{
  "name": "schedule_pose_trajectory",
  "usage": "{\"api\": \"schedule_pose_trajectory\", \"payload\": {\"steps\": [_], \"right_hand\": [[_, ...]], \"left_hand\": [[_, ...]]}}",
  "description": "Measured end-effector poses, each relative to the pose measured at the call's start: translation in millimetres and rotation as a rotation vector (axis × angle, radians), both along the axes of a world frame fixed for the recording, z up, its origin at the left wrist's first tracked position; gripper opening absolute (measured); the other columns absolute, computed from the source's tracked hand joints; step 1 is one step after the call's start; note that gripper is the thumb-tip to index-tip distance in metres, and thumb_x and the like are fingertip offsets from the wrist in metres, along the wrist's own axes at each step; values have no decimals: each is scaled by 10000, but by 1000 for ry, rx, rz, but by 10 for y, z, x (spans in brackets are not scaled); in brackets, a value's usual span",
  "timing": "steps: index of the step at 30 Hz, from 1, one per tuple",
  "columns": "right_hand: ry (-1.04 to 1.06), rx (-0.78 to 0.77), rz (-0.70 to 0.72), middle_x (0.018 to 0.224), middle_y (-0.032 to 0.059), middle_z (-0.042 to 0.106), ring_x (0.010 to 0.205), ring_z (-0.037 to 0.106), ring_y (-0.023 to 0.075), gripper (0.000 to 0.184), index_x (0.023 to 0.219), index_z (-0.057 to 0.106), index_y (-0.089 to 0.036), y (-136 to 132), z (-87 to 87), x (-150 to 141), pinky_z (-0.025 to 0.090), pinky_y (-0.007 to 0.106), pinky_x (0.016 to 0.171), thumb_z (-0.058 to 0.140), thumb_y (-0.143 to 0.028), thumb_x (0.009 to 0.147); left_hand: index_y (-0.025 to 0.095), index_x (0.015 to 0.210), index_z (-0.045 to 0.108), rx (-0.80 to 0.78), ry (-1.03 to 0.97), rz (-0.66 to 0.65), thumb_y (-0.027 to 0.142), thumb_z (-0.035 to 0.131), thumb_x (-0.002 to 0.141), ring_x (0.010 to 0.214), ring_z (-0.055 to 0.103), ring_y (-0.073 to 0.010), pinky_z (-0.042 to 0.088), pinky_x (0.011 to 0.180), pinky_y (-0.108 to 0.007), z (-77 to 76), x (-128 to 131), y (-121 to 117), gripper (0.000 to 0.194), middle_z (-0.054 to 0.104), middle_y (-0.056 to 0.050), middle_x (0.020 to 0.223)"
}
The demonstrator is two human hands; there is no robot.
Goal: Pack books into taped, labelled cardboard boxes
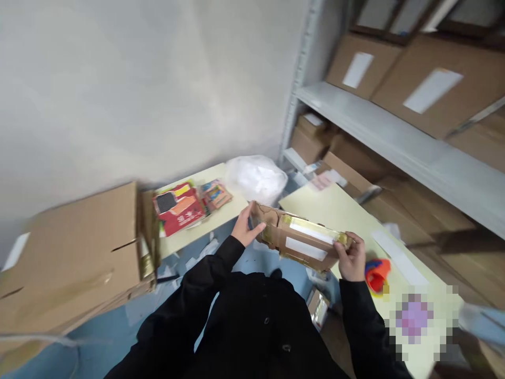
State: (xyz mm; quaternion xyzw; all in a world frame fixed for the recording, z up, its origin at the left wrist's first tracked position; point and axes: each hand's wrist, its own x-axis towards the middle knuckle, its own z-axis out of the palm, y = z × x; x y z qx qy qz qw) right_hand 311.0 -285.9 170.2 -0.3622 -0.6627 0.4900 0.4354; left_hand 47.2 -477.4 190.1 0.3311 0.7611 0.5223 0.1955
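Between my two hands hangs a flattened cardboard box [303, 243], brown with white labels and strips of shiny yellowish tape. My left hand [245, 227] grips its left end, thumb on the near face. At the other end, the fingers of my right hand [351, 255] are closed round the taped edge. The cardboard is held in the air in front of my body, above the gap between two pale tables. Parts of the fingers behind the cardboard are hidden.
A large carton [74, 252] stands at left. Red printed packaging [181, 208] lies on the left table [177, 243], near a white plastic bag [256, 176]. An orange and blue object [377, 275] sits on the right table [315, 208]. Shelves [394, 131] with cartons line the right.
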Motion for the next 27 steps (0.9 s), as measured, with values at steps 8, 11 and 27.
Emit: {"api": "schedule_pose_trajectory", "payload": {"steps": [8, 11, 27], "right_hand": [[-21, 70, -341, 979, 53, 537, 887, 560, 186, 307, 1044, 473, -212, 208, -269, 885, 455, 393, 826, 605, -321, 789], [13, 96, -407, 998, 62, 547, 920, 573, 195, 282, 1047, 444, -224, 215, -302, 943, 463, 395, 833, 582, -296, 811], [-255, 200, -471, 1172, 133, 567, 1121, 552, 240, 136, 953, 488, -220, 721, -92, 499, 499, 410, 851, 562, -239, 840]], "left_hand": [[175, 1267, 405, 74, -104, -109, 423, 700, 680, 1174, 506, -269, 445, 956, -434, -215, 579, 1464, 702, 499, -147, 1266], [196, 1220, 399, 111, -168, -98, 389, 728, 651, 1144, 524, -235, 468, 923, -389, -233, 651, 1815, 685, 513, -123, 1224], [176, 1102, 460, 118, -173, -379, 44, 592, 471, 852, 588, -144, 490, 779, -277, -320, 180, 3219, 659, 544, -25, 945]]}}
